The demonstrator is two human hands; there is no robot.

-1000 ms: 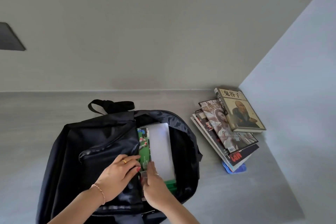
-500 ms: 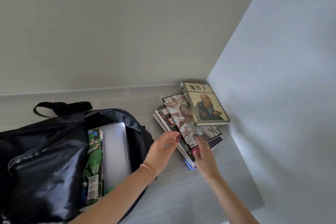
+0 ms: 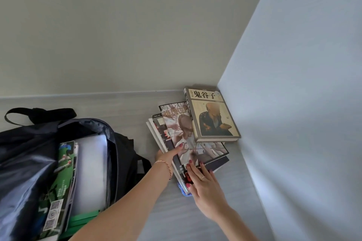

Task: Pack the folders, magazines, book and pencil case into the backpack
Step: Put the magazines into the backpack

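The magazine stack on the counter is being gripped at its left edge by the left hand, its fingers pinching it; the right hand is being laid flat on its near end, fingers spread.

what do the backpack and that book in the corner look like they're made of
Backpack: looks like thin synthetic fabric, probably nylon, black with a slight sheen and soft creases. Book: paper, with a thick page block showing at its edge under a tan printed cover; whether that cover is stiff or soft is unclear.

Bare arms, left hand (thin bracelet), right hand ringed
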